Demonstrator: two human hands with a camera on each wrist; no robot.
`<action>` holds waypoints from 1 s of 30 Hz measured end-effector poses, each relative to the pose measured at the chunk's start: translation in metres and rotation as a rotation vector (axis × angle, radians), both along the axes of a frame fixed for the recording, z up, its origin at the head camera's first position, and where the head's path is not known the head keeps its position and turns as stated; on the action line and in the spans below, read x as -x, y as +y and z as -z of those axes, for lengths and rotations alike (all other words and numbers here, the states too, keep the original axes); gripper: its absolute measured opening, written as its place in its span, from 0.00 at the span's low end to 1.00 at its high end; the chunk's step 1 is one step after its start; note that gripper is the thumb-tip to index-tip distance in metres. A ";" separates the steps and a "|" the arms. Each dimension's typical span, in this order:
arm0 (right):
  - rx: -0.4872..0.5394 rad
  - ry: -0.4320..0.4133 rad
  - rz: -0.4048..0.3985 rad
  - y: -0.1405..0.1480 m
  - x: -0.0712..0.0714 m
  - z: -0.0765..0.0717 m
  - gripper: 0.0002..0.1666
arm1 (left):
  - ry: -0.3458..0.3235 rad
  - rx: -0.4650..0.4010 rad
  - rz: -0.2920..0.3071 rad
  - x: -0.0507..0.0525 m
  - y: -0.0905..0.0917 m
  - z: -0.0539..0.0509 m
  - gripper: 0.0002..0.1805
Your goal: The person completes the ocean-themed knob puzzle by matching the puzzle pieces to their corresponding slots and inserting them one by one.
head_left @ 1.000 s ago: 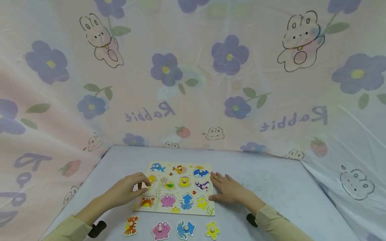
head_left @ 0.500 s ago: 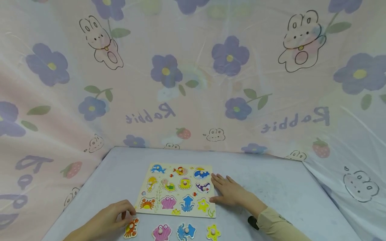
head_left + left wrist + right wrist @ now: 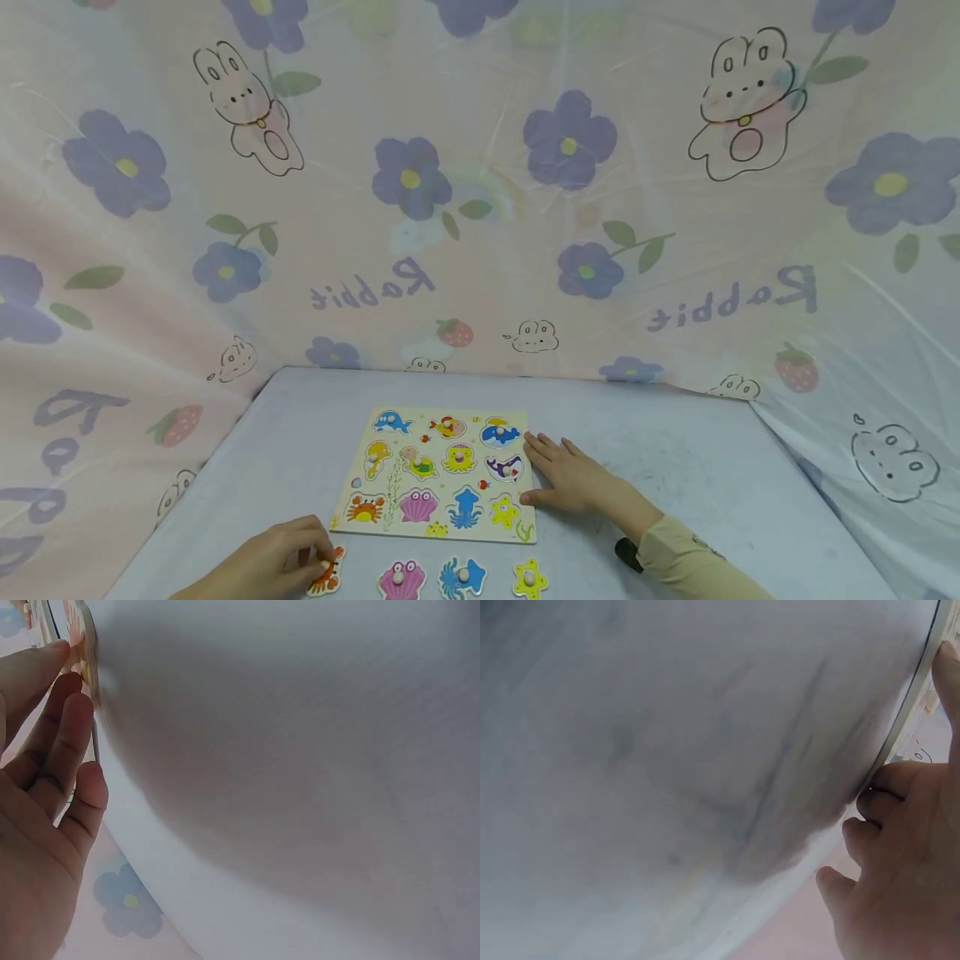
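On the smooth, pale bench (image 3: 675,467), the left hand (image 3: 270,554) pinches the crab piece (image 3: 326,582), a flat, thick-edged orange cut-out, between thumb and fingers. Above and rightward lies the cream rectangular board (image 3: 483,534), printed with sea creatures. Below it sit a scalloped pink shell piece (image 3: 401,582), a tentacled blue squid piece (image 3: 452,580) and a five-pointed yellow starfish piece (image 3: 531,588), each round-knobbed. The right hand (image 3: 570,482) spreads its fingers against the board's right edge, as before; a second ago the left was beside the board's left edge.
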State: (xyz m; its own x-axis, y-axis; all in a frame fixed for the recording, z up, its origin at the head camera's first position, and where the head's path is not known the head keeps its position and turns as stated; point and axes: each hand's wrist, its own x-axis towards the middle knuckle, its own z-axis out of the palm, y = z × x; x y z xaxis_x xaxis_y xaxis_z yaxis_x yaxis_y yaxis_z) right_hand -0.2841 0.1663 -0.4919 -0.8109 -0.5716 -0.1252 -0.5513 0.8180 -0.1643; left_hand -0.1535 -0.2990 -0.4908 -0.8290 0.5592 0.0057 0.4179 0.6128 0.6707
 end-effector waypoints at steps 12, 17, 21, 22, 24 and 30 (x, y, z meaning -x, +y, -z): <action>-0.013 -0.006 0.008 -0.001 -0.001 -0.002 0.56 | 0.148 -0.006 0.037 -0.001 0.000 0.001 0.06; -0.016 -0.009 0.009 -0.001 -0.001 -0.002 0.57 | 0.292 0.008 -0.013 -0.001 0.006 -0.004 0.08; -0.015 -0.008 0.004 -0.001 -0.001 -0.002 0.57 | 0.421 0.040 -0.075 0.002 0.014 -0.007 0.09; -0.014 -0.008 0.006 -0.001 -0.001 -0.002 0.57 | 0.446 0.048 -0.090 0.003 0.017 -0.006 0.10; -0.017 -0.008 0.011 -0.001 -0.001 -0.002 0.57 | 0.495 0.063 -0.111 0.007 0.022 -0.006 0.11; -0.027 -0.014 0.023 -0.001 0.000 0.000 0.57 | 0.546 0.108 -0.164 0.016 0.033 -0.003 0.10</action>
State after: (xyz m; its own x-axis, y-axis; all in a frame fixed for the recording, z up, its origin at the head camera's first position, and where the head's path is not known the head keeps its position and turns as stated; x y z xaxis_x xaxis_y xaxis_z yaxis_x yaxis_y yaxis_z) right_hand -0.2839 0.1657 -0.4918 -0.8215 -0.5495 -0.1522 -0.5304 0.8345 -0.1495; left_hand -0.1693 -0.2656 -0.4881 -0.7978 0.4444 0.4075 0.5795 0.7518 0.3147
